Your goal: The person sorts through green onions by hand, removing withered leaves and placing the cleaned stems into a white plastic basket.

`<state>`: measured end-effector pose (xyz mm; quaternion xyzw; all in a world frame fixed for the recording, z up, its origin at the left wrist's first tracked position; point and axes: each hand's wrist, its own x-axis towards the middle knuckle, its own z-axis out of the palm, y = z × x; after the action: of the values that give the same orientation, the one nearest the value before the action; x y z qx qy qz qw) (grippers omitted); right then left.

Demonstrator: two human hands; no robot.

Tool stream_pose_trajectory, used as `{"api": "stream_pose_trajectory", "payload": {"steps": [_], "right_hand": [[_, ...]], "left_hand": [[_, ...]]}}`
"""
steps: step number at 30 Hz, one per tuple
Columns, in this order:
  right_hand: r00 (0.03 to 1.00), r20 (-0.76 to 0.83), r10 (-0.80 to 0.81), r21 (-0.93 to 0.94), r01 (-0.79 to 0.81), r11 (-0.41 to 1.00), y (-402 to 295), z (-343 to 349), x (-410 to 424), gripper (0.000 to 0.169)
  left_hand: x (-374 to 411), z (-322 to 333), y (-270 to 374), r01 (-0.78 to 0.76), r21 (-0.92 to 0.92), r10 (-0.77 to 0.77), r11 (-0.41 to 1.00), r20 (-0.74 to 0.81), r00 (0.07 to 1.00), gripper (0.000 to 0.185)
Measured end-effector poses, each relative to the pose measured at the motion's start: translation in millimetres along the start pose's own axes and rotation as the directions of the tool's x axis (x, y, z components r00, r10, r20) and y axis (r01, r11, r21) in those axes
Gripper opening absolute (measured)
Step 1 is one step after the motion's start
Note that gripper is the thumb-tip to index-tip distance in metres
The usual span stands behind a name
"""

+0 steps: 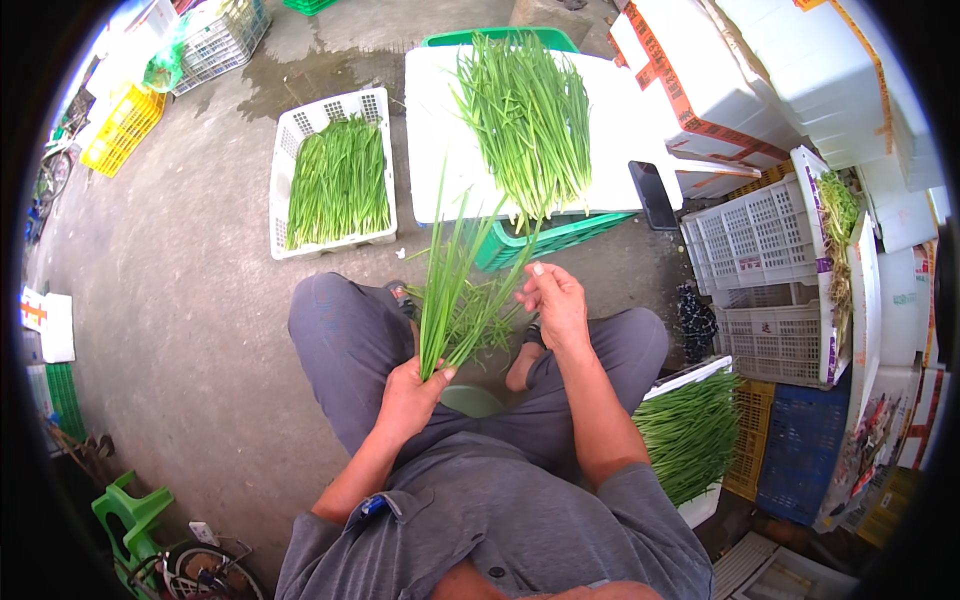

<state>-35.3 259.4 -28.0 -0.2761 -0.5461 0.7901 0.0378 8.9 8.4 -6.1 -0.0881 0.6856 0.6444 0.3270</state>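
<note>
My left hand [411, 401] is closed around the lower ends of a loose bunch of garlic chives [442, 307], its blades fanning up and away. Beside the bunch's right edge is my right hand [557, 304], its fingers curled; whether it pinches a blade I cannot tell. Ahead, a thick pile of chives [529, 127] lies on a white foam board [439, 142], which rests on a green crate [555, 240]. To its left, a white plastic basket [278, 187] holds more chives [337, 187] in an even layer. Loose trimmings [480, 319] are scattered between my feet.
A smartphone [652, 195] lies at the board's right edge. By my right elbow, a white container [701, 508] is full of chives [690, 435]. White crates [754, 232] and taped foam boxes [705, 82] are stacked along the right. A green plastic stool [131, 517] stands at lower left.
</note>
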Motion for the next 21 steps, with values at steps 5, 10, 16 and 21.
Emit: {"api": "stream_pose_trajectory", "payload": {"steps": [5,10,16,21], "right_hand": [[0.977,-0.09,-0.192,-0.176,0.175,0.969,-16,-8,30,0.024],[0.844,-0.16,-0.512,-0.679,0.282,0.678,-40,-27,89,0.029],[0.853,-0.089,-0.515,-0.896,0.157,0.416,-46,-19,116,0.034],[0.839,-0.088,-0.537,-0.903,0.16,0.398,-42,-19,115,0.029]], "left_hand": [[-7,-18,6,0.103,-0.588,0.029,0.802,0.211,0.977,0.017],[-17,-30,21,-0.053,-0.842,0.374,0.536,0.181,0.909,0.027],[-2,-22,34,0.006,-0.831,0.382,0.556,0.262,0.886,0.024],[14,-20,27,0.032,-0.827,0.37,0.562,0.286,0.884,0.019]]}}
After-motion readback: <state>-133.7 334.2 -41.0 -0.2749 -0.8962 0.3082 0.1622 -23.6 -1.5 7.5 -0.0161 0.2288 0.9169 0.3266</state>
